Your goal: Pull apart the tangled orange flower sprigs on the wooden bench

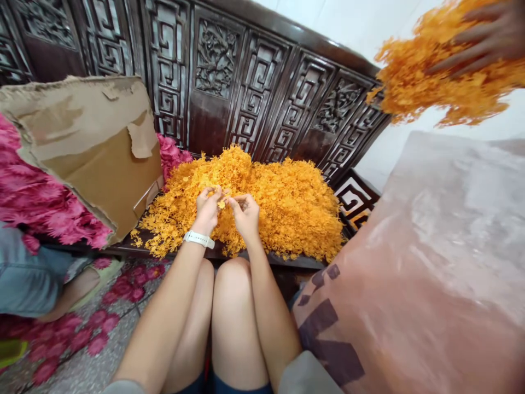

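A big heap of orange artificial flowers lies on the dark wooden bench seat in front of my knees. Over its near middle, my left hand, with a white band on the wrist, pinches a small orange flower. Close by on the right, my right hand has its thumb and fingertips pressed together beside that same flower. What its fingertips grip is too small to make out.
Left of the heap, a torn cardboard sheet stands against pink flowers. More pink flowers lie on the floor near another person's leg. At right, a large sack stands beside me; above it, another person's hand holds orange flowers.
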{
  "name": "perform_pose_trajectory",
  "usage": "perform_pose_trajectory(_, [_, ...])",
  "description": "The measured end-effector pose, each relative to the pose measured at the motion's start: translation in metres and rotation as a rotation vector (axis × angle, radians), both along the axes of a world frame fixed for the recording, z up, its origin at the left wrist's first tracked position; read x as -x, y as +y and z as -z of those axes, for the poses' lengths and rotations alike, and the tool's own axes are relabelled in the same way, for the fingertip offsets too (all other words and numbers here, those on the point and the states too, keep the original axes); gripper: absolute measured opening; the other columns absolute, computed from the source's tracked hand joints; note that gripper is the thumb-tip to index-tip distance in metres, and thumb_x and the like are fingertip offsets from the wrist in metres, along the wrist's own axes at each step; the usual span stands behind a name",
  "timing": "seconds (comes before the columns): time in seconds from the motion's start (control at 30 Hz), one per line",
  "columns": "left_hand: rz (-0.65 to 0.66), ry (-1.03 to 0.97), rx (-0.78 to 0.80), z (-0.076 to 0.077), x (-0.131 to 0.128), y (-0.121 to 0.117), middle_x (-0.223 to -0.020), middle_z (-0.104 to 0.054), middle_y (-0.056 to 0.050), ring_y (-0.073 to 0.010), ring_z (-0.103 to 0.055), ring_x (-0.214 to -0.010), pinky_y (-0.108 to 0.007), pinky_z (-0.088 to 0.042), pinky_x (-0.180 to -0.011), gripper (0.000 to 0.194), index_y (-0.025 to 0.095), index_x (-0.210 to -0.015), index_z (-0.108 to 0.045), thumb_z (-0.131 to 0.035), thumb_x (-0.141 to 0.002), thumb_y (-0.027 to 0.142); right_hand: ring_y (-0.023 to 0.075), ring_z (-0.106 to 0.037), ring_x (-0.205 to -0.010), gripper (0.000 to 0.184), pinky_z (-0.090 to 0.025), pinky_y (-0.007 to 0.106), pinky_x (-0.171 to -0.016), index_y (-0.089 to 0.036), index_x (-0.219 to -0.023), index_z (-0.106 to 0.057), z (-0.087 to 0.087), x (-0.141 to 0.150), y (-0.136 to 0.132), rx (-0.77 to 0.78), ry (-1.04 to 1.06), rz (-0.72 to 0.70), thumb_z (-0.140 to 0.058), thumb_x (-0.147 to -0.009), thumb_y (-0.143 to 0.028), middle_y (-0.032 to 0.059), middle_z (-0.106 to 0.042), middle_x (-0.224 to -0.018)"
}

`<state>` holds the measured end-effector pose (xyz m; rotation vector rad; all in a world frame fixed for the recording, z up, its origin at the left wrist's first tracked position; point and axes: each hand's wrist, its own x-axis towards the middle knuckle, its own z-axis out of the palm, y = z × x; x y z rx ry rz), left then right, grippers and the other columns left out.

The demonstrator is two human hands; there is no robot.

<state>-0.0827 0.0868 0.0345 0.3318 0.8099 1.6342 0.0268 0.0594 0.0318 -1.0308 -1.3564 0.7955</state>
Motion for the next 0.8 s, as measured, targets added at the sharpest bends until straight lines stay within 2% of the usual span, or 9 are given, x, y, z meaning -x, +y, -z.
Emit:
perform_pose_trajectory(0.17, [-0.101, -0.040, -0.007, 0.002, -0.010, 0.007, -0.076, -0.069, 0.003, -0.0131, -0.071, -0.069, -0.023, -0.053, -0.068, 0.028, 0.021, -0.086, -0.058, -0.070, -0.067, 0.003, 0.0179, -0.067, -0.077, 0.035, -0.053, 0.033, -0.077, -0.022, -0.078, -0.067, -0.010, 0.003, -0.006, -0.011, -0.125, -0.161, -0.085, -0.086, -0.050, 0.0025, -0.073, -0.082])
perform_pose_trajectory(0.3, [-0.129, 0.005, 0.024, 0.001, -0.017, 0.011, -0.071, -0.063, 0.005, -0.0111, -0.065, -0.063, -0.023, -0.049, -0.064, 0.027, 0.021, -0.080, -0.056, -0.061, -0.061, 0.001, 0.0133, -0.058, -0.065, 0.047, -0.047, 0.028, -0.065, -0.020, -0.070, -0.065, -0.027, -0.006, -0.017, 0.082, -0.063, -0.292, -0.098, -0.074, -0.054, -0.0008, -0.067, -0.071])
perform_pose_trajectory(0.37, [-0.180, 0.031, 0.070, 0.002, -0.014, 0.016, -0.069, -0.060, 0.007, -0.0092, -0.058, -0.058, -0.022, -0.044, -0.061, 0.025, 0.022, -0.080, -0.054, -0.059, -0.066, 0.002, 0.0120, -0.056, -0.059, 0.049, -0.046, 0.027, -0.058, -0.019, -0.070, -0.067, -0.039, -0.011, -0.031, 0.172, 0.000, -0.556, -0.103, -0.070, -0.053, -0.0001, -0.069, -0.070])
perform_pose_trajectory(0.43, [-0.255, 0.055, 0.131, 0.004, -0.006, 0.022, -0.069, -0.058, 0.008, -0.0081, -0.054, -0.056, -0.022, -0.040, -0.059, 0.023, 0.022, -0.082, -0.053, -0.058, -0.072, 0.002, 0.0127, -0.060, -0.057, 0.045, -0.047, 0.027, -0.054, -0.018, -0.073, -0.072, -0.049, -0.012, -0.046, 0.246, 0.020, -0.905, -0.105, -0.068, -0.049, 0.0032, -0.073, -0.075])
perform_pose_trajectory(0.5, [-0.275, 0.089, 0.131, 0.006, 0.001, 0.024, -0.071, -0.060, 0.007, -0.0086, -0.055, -0.058, -0.022, -0.040, -0.060, 0.020, 0.022, -0.085, -0.056, -0.063, -0.077, 0.005, 0.0138, -0.064, -0.058, 0.040, -0.050, 0.027, -0.054, -0.018, -0.078, -0.077, -0.056, -0.010, -0.056, 0.238, 0.065, -1.104, -0.106, -0.068, -0.044, 0.0048, -0.075, -0.079])
perform_pose_trajectory(0.57, [-0.206, 0.116, 0.074, 0.007, 0.006, 0.021, -0.075, -0.065, 0.005, -0.0099, -0.060, -0.063, -0.022, -0.044, -0.063, 0.016, 0.021, -0.086, -0.059, -0.072, -0.082, 0.013, 0.0115, -0.060, -0.054, 0.037, -0.048, 0.025, -0.051, -0.020, -0.083, -0.078, -0.057, -0.010, -0.054, 0.179, 0.225, -1.022, -0.105, -0.071, -0.043, 0.0015, -0.072, -0.074])
perform_pose_trajectory(0.67, [-0.067, 0.136, 0.045, 0.008, 0.004, 0.011, -0.078, -0.070, 0.001, -0.0105, -0.062, -0.064, -0.022, -0.046, -0.063, 0.020, 0.019, -0.084, -0.063, -0.082, -0.086, 0.025, 0.0090, -0.056, -0.057, 0.034, -0.051, 0.023, -0.055, -0.023, -0.091, -0.076, -0.043, -0.020, -0.029, 0.120, 0.571, -0.546, -0.098, -0.078, -0.045, -0.0009, -0.069, -0.078])
perform_pose_trajectory(0.73, [-0.024, 0.194, 0.024, 0.009, 0.001, 0.005, -0.081, -0.072, -0.001, -0.0106, -0.061, -0.064, -0.021, -0.045, -0.062, 0.019, 0.018, -0.084, -0.068, -0.082, -0.089, 0.028, 0.0125, -0.068, -0.080, 0.034, -0.061, 0.026, -0.076, -0.023, -0.101, -0.075, -0.025, -0.035, -0.007, 0.116, 0.677, -0.198, -0.092, -0.082, -0.046, 0.0040, -0.074, -0.100])
perform_pose_trajectory(0.8, [-0.018, 0.299, -0.038, 0.010, -0.004, 0.003, -0.081, -0.073, -0.002, -0.0114, -0.061, -0.068, -0.021, -0.045, -0.064, 0.016, 0.016, -0.083, -0.073, -0.083, -0.091, 0.026, 0.0201, -0.071, -0.117, 0.043, -0.062, 0.036, -0.100, -0.023, -0.116, -0.071, -0.007, -0.048, 0.012, 0.107, 0.543, 0.057, -0.084, -0.084, -0.048, 0.0115, -0.072, -0.130])
